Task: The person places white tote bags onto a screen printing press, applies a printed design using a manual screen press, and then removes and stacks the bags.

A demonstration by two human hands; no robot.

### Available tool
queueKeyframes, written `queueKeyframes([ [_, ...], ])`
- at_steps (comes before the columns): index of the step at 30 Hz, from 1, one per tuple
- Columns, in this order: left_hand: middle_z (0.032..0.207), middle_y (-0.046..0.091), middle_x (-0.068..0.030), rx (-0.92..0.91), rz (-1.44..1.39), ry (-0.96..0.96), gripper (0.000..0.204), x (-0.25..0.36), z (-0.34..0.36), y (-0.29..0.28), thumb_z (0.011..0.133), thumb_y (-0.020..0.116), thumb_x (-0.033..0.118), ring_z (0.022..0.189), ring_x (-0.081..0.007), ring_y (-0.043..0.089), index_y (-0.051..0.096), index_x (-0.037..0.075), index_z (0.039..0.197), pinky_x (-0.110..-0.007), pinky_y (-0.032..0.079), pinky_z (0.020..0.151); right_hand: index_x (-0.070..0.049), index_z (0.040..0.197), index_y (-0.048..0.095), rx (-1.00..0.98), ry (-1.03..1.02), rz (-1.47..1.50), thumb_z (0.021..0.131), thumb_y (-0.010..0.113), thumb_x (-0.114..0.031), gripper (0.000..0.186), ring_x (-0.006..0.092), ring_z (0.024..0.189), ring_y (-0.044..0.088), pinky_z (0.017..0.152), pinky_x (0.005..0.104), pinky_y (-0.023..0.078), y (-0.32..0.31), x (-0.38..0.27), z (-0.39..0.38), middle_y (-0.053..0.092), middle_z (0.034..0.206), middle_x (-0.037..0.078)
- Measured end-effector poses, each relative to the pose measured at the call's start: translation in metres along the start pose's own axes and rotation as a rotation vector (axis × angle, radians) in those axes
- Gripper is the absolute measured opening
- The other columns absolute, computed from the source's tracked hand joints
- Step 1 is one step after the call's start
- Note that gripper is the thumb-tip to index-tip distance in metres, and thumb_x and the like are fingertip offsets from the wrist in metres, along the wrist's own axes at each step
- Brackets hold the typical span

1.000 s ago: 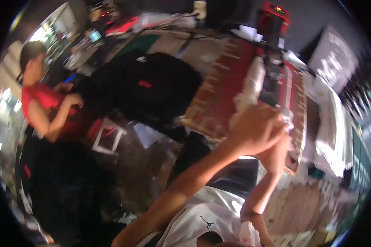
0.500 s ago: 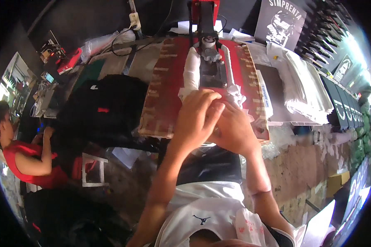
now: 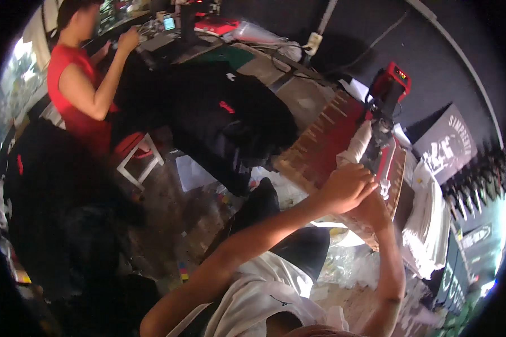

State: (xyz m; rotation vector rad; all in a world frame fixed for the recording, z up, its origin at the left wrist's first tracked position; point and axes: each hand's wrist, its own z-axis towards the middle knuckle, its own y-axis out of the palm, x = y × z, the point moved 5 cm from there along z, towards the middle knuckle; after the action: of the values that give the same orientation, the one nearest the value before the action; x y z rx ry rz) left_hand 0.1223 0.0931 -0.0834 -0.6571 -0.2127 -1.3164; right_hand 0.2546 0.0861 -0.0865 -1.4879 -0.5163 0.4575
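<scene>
My left hand [image 3: 349,186] lies curled over the front end of the white-wrapped handle [image 3: 358,143] of a heat press. Close against it, my right hand [image 3: 372,209] is closed at the same end of the handle, its fingers partly covered by the left. Below the handle spreads the press's red top [image 3: 319,163], its tan edge crossed by strips of tape. At the back of the press stands a red control box [image 3: 398,78] with a lit display. The handle's front bar is hidden under my hands.
Black garments [image 3: 230,106] with a small red mark lie left of the press. A stack of white sheets [image 3: 427,224] sits to its right. A person in a red top [image 3: 76,84] works at the far left, near a white stool [image 3: 141,163]. Another black pile [image 3: 67,213] fills the left.
The view has swung to the left, so the press and my hands now appear farther right and tilted. Both hands remain together at the handle. The other person's hand is raised higher.
</scene>
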Motion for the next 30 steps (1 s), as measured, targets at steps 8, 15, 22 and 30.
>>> queueKeyframes([
  [8, 0.096, 0.066, -0.0111, 0.14, -0.182, 0.057, 0.019, 0.01, 0.002, -0.014, 0.101, 0.075, 0.025, 0.097, -0.0333, 0.065, 0.068, 0.007, 0.101, -0.048, 0.049, 0.086, -0.003, 0.138, 0.064, 0.003, -0.036, 0.078, 0.089, 0.081, -0.034, 0.061, 0.0423, 0.116, 0.068, 0.101, 0.0518, 0.053, -0.007, 0.009, 0.013, 0.072, 0.125, 0.022],
  [15, 0.093, 0.065, -0.0103, 0.124, -0.071, -0.053, 0.022, 0.008, 0.008, -0.011, 0.101, 0.075, 0.028, 0.094, -0.0318, 0.065, 0.067, 0.007, 0.098, -0.047, 0.051, 0.084, -0.003, 0.135, 0.066, -0.11, 0.055, 0.167, 0.087, 0.082, -0.034, 0.059, 0.0413, 0.115, 0.068, 0.101, 0.0514, 0.053, 0.002, 0.008, 0.019, 0.072, 0.123, 0.022],
  [22, 0.09, 0.065, -0.0096, 0.303, 0.074, -0.088, 0.029, 0.016, 0.011, -0.011, 0.095, 0.078, 0.034, 0.087, -0.0304, 0.067, 0.067, 0.007, 0.091, -0.045, 0.055, 0.073, -0.004, 0.131, 0.067, -0.198, 0.107, 0.223, 0.086, 0.084, -0.035, 0.058, 0.0403, 0.114, 0.069, 0.1, 0.051, 0.053, 0.001, 0.009, 0.029, 0.073, 0.122, 0.021],
  [30, 0.08, 0.065, -0.0113, 0.322, 0.004, -0.138, 0.028, 0.011, 0.026, -0.012, 0.096, 0.078, 0.029, 0.079, -0.0311, 0.067, 0.064, 0.008, 0.083, -0.045, 0.054, 0.072, -0.004, 0.127, 0.07, -0.241, 0.058, 0.233, 0.084, 0.086, -0.036, 0.056, 0.0392, 0.113, 0.07, 0.1, 0.0505, 0.054, 0.022, 0.015, 0.043, 0.074, 0.12, 0.02],
])
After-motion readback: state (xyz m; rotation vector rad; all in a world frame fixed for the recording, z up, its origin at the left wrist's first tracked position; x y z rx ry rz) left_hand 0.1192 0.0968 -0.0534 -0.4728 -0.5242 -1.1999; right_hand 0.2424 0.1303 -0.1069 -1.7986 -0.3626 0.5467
